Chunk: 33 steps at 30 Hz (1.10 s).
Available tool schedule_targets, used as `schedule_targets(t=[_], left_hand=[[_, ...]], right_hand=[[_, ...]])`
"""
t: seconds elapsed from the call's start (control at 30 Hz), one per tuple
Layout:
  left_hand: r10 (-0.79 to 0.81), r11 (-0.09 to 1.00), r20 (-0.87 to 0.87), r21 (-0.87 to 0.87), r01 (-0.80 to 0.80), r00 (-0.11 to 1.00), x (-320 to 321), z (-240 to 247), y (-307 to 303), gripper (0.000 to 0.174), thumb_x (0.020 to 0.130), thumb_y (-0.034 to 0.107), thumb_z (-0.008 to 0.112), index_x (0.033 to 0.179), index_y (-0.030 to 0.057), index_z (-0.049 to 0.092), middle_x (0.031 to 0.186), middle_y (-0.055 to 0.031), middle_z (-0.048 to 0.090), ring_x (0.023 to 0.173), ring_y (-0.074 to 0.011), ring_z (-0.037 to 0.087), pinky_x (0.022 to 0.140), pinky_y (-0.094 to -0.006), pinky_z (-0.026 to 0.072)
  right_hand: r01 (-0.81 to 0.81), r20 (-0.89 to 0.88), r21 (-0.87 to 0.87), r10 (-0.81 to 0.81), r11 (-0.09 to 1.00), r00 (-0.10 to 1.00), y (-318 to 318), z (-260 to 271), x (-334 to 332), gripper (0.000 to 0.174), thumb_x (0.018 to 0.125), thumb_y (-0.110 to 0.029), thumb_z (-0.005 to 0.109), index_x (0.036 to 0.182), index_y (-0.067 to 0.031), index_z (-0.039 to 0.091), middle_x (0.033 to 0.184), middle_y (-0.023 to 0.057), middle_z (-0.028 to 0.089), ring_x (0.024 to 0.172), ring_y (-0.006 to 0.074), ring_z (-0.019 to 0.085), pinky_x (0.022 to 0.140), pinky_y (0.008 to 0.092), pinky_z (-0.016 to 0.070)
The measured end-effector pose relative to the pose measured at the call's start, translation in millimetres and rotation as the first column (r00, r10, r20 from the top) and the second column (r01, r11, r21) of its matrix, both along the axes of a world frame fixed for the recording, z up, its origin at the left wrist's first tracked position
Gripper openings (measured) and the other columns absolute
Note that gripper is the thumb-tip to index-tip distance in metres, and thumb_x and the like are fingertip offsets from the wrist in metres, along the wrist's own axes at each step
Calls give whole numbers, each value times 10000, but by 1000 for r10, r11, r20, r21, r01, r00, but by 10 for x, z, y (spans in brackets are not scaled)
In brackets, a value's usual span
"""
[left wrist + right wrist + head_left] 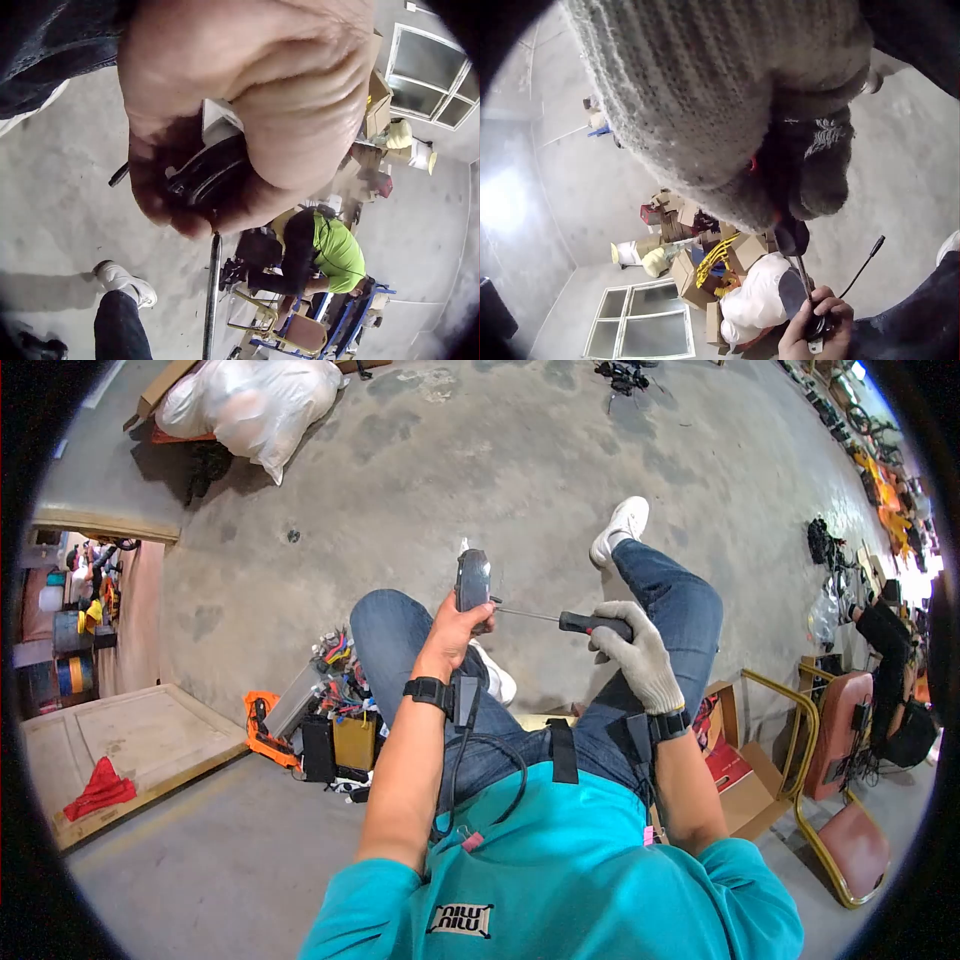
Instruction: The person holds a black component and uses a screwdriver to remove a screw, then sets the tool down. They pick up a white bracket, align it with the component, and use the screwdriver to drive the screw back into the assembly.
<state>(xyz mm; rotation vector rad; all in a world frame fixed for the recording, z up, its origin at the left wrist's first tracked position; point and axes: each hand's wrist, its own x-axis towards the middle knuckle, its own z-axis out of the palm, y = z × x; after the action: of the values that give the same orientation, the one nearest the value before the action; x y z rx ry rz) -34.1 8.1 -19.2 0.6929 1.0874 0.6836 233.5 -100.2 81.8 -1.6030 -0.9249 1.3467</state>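
My bare left hand grips a dark, rounded, oblong device with a glossy face, held upright between the knees. A white knitted glove covers my right hand, which holds a screwdriver by its black handle. The thin metal shaft points left, its tip right at the device's lower edge beside the left thumb. In the right wrist view a thin black cable with a plug end sticks out near the device. Inside the left palm, the device's underside is partly hidden by the fingers.
By the left knee stand black and yellow boxes and tangled wires. A red cloth lies on a wooden panel. To the right are an open cardboard box and a gold-framed chair. White sacks lie ahead.
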Motion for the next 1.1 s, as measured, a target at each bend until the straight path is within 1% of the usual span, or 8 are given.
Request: schedule_targets(t=[0.13,0.2,0.23,0.3,0.33,0.43,0.6,1.1], left_hand=[[61,997,72,-41,-58,996,38,72,2,238,923,108,693,1111,22,574,906,-74,658,780,-174,641,700,-351,548],[146,983,203,-139,-120,968,7,80,-10,271,996,245,577,1125,7,581,928,-116,678,797,-221,663,735,-384,566],[155,982,198,-139,-129,968,-25,47,4,271,996,245,577,1125,7,581,928,-116,678,797,-221,663,735,-384,566],[177,973,405,-209,-97,897,-62,-29,34,314,1006,295,477,1148,26,559,978,-146,684,829,-258,673,761,-409,569],[161,978,421,-192,-86,893,-70,-53,47,339,1014,286,418,1179,21,551,1022,-174,686,856,-291,680,800,-438,566],[155,982,476,-172,-81,866,-57,-72,34,375,1029,258,392,1187,-26,579,1029,-208,697,882,-297,689,826,-427,583],[100,987,468,-155,-29,878,-77,-84,48,341,1041,246,419,1205,-11,571,1074,-205,692,936,-291,688,868,-431,577],[45,993,431,-115,6,901,-47,-47,26,299,1044,188,487,1276,12,551,1111,-187,682,975,-262,680,872,-409,575]], right_hand=[[19,-8,-23,-19,1000,1000,27,45,8,301,887,-96,657,1159,20,602,878,76,661,755,122,630,677,259,518],[73,-57,-35,-75,997,996,19,66,9,306,870,-81,648,1160,5,603,847,60,650,713,109,597,660,235,484],[112,-112,-46,-116,993,987,12,5,27,310,867,-88,648,1161,2,605,837,60,649,708,110,597,658,234,482],[114,-116,-64,-121,991,986,20,42,38,308,868,-97,643,1157,0,606,842,64,650,703,109,594,646,231,478],[115,-115,-61,-122,991,986,23,24,38,308,868,-97,643,1157,0,606,842,64,650,703,109,594,646,231,478],[96,-182,-28,-99,995,978,17,17,57,299,869,-96,637,1152,-2,610,835,66,651,695,107,590,628,224,469],[6,-125,-78,-16,997,992,31,81,54,326,869,-103,645,1159,35,595,849,87,655,751,130,621,690,257,499],[-22,-77,-65,17,998,997,40,111,56,346,856,-138,654,1155,29,606,850,84,653,762,135,629,688,271,514]])
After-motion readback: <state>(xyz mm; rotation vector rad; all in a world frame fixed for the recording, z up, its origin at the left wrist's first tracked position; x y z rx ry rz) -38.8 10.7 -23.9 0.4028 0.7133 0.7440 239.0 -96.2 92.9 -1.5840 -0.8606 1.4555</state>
